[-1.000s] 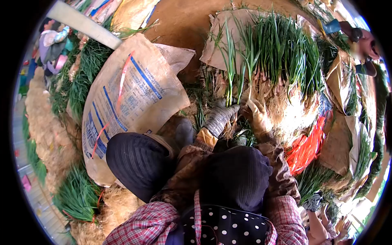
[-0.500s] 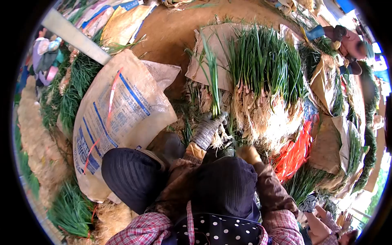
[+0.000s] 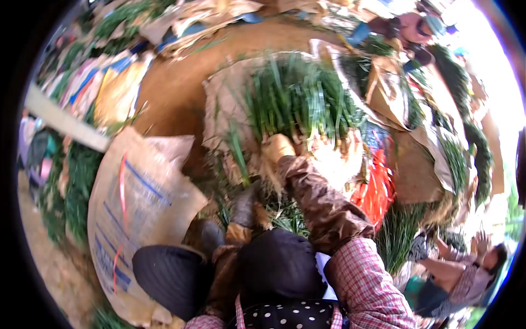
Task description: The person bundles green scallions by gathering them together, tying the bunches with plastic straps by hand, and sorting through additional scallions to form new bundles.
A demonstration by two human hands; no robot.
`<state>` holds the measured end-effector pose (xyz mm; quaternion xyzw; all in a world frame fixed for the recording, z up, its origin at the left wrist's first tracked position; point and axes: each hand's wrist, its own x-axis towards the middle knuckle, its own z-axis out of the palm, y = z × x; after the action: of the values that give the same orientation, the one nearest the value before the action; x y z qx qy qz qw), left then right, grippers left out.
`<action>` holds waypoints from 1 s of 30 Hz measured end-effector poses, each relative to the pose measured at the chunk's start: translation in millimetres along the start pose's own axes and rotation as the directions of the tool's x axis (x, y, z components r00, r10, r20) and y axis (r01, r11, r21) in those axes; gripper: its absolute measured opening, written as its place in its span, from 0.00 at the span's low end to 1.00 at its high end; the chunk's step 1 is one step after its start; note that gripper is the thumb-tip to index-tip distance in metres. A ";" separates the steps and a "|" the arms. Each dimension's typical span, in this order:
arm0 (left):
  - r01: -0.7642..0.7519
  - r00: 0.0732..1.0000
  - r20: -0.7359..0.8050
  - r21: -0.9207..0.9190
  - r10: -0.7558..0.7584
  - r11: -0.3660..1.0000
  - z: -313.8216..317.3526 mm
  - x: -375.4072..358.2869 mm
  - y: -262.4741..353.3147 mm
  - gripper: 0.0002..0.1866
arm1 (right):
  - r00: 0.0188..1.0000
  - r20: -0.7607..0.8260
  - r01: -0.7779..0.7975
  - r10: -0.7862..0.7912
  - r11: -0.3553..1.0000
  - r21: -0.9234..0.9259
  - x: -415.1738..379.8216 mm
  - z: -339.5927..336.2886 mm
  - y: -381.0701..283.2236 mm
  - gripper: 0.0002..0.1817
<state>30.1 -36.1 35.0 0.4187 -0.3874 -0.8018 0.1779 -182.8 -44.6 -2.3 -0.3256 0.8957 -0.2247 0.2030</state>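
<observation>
A thick pile of spring onions (image 3: 307, 93) lies ahead, its green leaves pointing away and its pale roots toward me. The pile rests on a beige sack sheet (image 3: 222, 98). At the left end of the pile's root side is my right hand (image 3: 278, 147), in a tan glove, touching the stalks. Its fingers are blurred and partly hidden. Closer to my knees, my left hand (image 3: 245, 202), in a grey glove, is closed around a small bunch of spring onions (image 3: 238, 153) with the leaves upward.
A large printed sack (image 3: 145, 214) lies to my left, below a pale bar (image 3: 68, 122). Red plastic strips (image 3: 377, 183) lie right of the pile. One person (image 3: 460, 274) sits at the lower right, and another person (image 3: 416, 30) bends at the upper right among more greens.
My right hand has reached forward from beside my knee to the pile. My left hand still holds the small bunch, now tipped leftward. The whole view has shifted and blurred.
</observation>
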 end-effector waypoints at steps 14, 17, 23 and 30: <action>-0.024 1.000 0.016 -0.042 0.025 0.999 10.9 -2.9 12.6 0.11 | 0.950 -0.293 0.258 -0.103 0.786 0.561 -127.8 -60.9 46.0 0.08; -0.051 0.991 0.124 -0.055 0.058 0.997 17.0 -0.5 -6.0 0.11 | 0.980 -0.129 0.183 -0.154 0.950 0.254 -163.8 -74.1 13.0 0.09; 0.103 0.994 0.022 0.142 -0.107 0.985 33.0 -2.9 -4.7 0.14 | 0.933 0.087 0.331 -0.350 0.927 0.179 -198.4 -76.1 -13.0 0.16; 0.121 0.991 0.039 0.205 -0.131 0.971 31.4 -16.6 6.8 0.10 | 0.994 0.113 -0.032 -0.015 0.912 0.409 -149.3 -79.4 -25.7 0.16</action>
<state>14.2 -15.5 60.1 0.4373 -0.4442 -0.7786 0.0729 -105.3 59.9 108.7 -0.2841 0.8171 -0.3877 0.3182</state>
